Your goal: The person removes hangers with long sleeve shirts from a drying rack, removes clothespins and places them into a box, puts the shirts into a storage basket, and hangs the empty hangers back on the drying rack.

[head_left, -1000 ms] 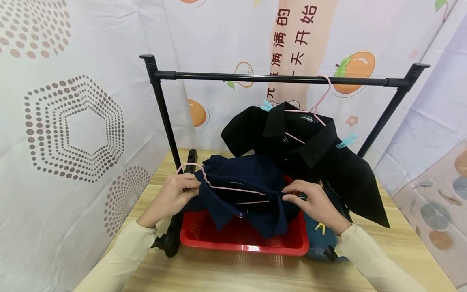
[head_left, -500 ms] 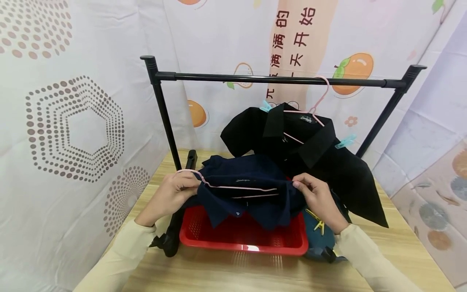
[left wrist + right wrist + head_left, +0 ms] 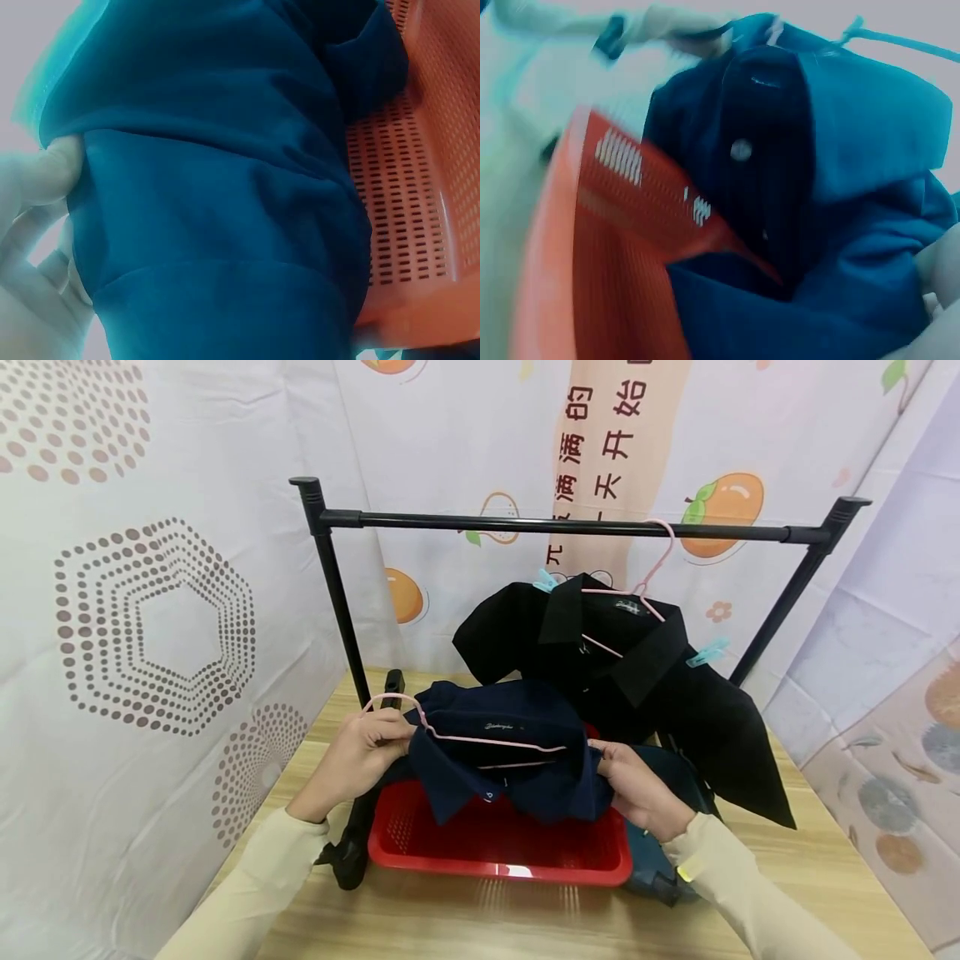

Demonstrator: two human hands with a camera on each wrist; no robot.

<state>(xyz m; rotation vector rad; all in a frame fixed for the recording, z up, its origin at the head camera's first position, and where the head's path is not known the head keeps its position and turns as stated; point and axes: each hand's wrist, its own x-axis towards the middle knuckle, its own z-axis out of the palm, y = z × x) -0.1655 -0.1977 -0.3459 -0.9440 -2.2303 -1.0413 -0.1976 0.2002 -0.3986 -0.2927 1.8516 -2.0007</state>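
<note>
A black rack (image 3: 487,522) is standing on a wood-grain table (image 3: 450,935). From its bar, right of centre, a black shirt (image 3: 645,710) is hanging on a pink hanger (image 3: 640,589), pale-blue clips (image 3: 708,652) gripping both shoulders. A red perforated basket (image 3: 517,871) is sitting below. Behind, a fruit-printed sheet (image 3: 450,443) is hanging; at left, a dotted sheet (image 3: 180,718) is showing creases.

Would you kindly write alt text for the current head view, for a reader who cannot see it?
The left hand and right hand hold a navy collared shirt with a pink hanger inside its neck, over a red basket. Behind, a black shirt with light-blue pegs hangs from a black rack.
</note>
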